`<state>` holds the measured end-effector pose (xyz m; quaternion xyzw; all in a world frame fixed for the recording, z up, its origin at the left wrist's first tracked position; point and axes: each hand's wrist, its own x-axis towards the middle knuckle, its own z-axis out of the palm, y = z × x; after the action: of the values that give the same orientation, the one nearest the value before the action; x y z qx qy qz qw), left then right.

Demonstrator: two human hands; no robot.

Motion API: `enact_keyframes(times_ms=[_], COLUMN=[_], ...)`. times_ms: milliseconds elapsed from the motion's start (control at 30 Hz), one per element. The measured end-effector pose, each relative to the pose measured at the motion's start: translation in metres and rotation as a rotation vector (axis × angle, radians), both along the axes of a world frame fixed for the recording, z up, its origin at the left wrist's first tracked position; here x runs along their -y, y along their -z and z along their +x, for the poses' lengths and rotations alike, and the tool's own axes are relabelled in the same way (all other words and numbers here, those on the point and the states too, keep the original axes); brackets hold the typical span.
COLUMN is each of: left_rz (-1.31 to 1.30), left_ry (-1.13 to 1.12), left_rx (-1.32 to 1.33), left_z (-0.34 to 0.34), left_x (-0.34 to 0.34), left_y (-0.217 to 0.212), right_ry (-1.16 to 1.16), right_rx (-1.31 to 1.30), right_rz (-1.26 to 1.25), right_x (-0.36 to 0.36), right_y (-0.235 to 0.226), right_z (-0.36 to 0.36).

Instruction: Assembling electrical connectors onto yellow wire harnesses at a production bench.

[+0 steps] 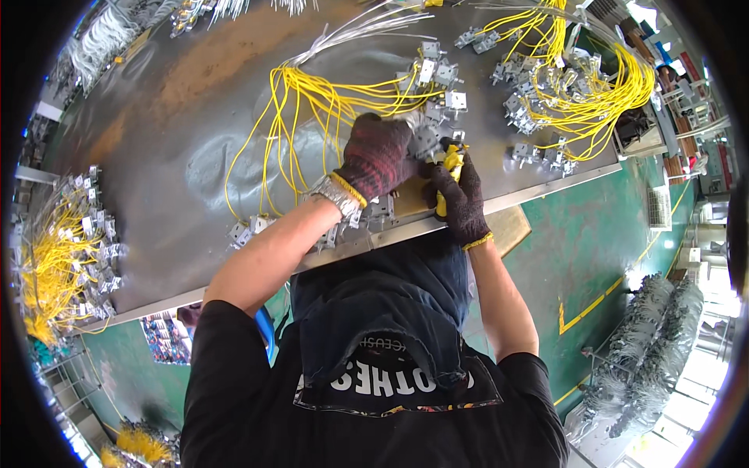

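Note:
My left hand, in a dark red and black knit glove, is closed around a grey metal piece over the table's near edge. The piece is blurred and partly covered, so its exact kind does not show. Close on its right, my right hand, in a dark glove, grips a yellow hand tool with a black end. The tool's end lies right by the metal piece; whether they touch I cannot tell. Yellow cables fan out beyond my left hand, many ending in small grey metal fittings.
The metal-topped table ends in a raised front edge by my waist. More cable bundles lie at right and far left. A wooden board juts out by my right wrist. Grey bundles hang on a rack behind right.

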<state>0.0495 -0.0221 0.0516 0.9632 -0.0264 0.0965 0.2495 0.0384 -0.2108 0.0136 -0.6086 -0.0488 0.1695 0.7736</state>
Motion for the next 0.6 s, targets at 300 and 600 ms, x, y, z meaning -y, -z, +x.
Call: enact_keyframes(times_ms=[300,600], left_rz=[0.31,0.193], left_ry=[0.37,0.355], left_rx=[-0.085,-0.22], left_z=[-0.046,-0.05], left_x=[-0.02,-0.024], left_y=[0.017,0.015], right_ry=[-0.036,-0.082], right_rx=[0.384,0.489], right_rz=[-0.527,-0.804], right_x=[-0.002,-0.014], right_y=[0.011,-0.012], right_z=[-0.005,-0.023])
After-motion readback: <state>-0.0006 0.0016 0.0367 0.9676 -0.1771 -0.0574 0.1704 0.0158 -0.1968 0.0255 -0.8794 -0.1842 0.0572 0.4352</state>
